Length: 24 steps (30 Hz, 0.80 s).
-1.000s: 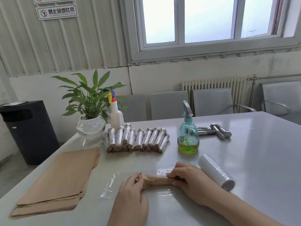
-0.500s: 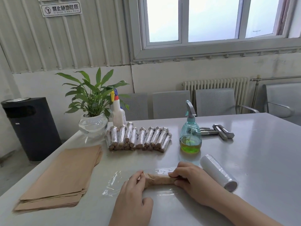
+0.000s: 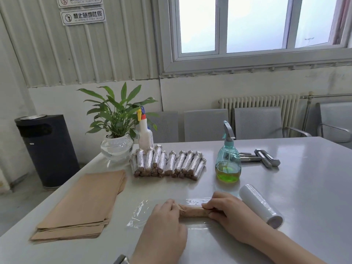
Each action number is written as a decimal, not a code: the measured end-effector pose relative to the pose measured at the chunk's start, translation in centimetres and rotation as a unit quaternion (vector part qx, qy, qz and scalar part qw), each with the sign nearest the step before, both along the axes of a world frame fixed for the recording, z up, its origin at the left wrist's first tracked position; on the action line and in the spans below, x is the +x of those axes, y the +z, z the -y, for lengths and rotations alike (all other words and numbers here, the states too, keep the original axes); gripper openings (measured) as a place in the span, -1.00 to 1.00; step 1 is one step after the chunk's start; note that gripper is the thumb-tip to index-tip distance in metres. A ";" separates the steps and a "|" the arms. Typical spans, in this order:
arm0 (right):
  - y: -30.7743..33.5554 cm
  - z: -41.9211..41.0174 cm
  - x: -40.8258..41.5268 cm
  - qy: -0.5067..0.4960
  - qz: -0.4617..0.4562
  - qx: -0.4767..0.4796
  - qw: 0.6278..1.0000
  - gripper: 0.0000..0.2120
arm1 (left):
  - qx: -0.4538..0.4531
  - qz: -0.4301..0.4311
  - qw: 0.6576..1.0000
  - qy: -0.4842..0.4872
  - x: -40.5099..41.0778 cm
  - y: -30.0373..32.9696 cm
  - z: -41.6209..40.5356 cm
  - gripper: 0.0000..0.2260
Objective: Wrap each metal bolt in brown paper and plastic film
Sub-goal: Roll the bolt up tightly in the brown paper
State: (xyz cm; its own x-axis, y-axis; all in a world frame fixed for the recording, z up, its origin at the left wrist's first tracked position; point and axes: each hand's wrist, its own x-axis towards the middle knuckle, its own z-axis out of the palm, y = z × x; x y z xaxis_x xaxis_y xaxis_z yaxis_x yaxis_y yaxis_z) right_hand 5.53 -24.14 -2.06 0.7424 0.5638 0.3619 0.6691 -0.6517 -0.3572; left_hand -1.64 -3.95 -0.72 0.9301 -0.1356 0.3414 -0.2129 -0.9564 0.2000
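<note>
A: Where the glossy grey table (image 3: 285, 187) comes nearest the camera, what is being held?

B: A short brown-paper-wrapped bolt (image 3: 193, 212) is lain crosswise on a sheet of clear plastic film (image 3: 142, 214) spread flat on the table. Its left end is gripped by the curled fingers of the left hand (image 3: 163, 223); its right end is pinched by the right hand (image 3: 226, 212), fingers bent over it.

A: And what is seen around it?

B: A white roll of plastic film (image 3: 261, 205) is lain just beside the right hand. A stack of brown paper sheets (image 3: 82, 204) is placed to the left. Farther back, a row of finished film-wrapped bolts (image 3: 167, 162) is lined up, with a teal spray bottle of green liquid (image 3: 228, 162) to its right and bare metal bolts (image 3: 261, 159) behind that.
</note>
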 end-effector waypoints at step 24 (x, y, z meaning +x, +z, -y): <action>-0.6 0.3 0.4 -0.023 0.050 -0.007 0.998 -0.77 | -0.149 -0.143 0.949 0.237 4.9 1.5 -10.0 -0.76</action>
